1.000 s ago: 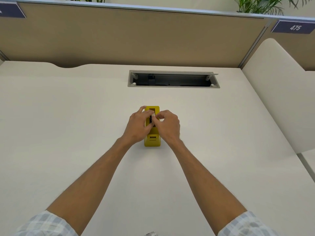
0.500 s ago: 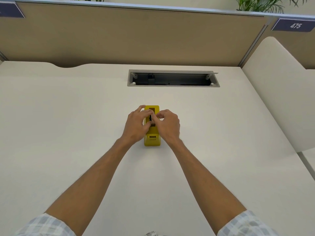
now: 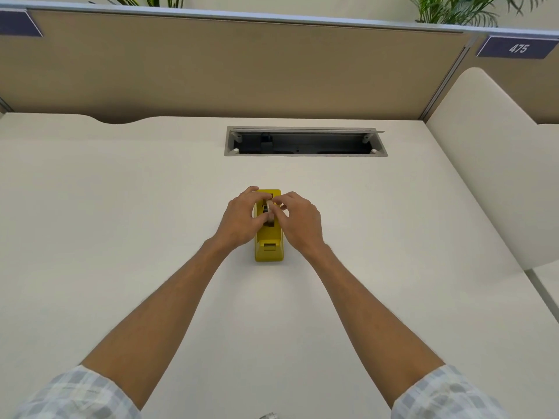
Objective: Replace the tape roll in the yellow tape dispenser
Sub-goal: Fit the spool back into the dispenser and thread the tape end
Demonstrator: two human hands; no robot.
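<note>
On the desk: a big, plain cream desk [image 3: 121, 222] fills almost all of the view.
Room wall: a tan divider wall [image 3: 211, 71] stands along the far edge, at 12 o'clock.
Side panel: one cream panel [image 3: 484, 164] with a round corner stands at 2 o'clock.
Number sign: one dark blue sign [image 3: 518, 48] at 1 o'clock reads 475. A second blue sign [image 3: 18, 24] sits at 11 o'clock; its words cannot be read.
Plants: green leaves [image 3: 453, 9] peek over the wall at 1 o'clock, and more at 12 o'clock.
Arms: two bare arms reach forward from 6 o'clock, each with a checked sleeve [image 3: 75, 394] rolled up.
Cable box: one long grey slot [image 3: 305, 141] is cut into the desk at 12 o'clock. Its lid is open. It is dark inside, with small parts too dim to name.
Tape holder: one yellow tape dispenser [image 3: 269, 246] stands in the middle of the desk, its cutter end at 6 o'clock.
What is in it: one tape roll [image 3: 270, 211], pale and on its edge, sits at the top slot between the two hands.
Left hand: the left hand [image 3: 240, 220] is curled on the 9 o'clock side, fingertips pinching the roll.
Right hand: the right hand [image 3: 298, 223] is curled on the 3 o'clock side, fingertips pinching the same roll.
Tiny thing: one small clear bit [image 3: 268, 415] shows at the 6 o'clock edge, too cut off to name.
</note>
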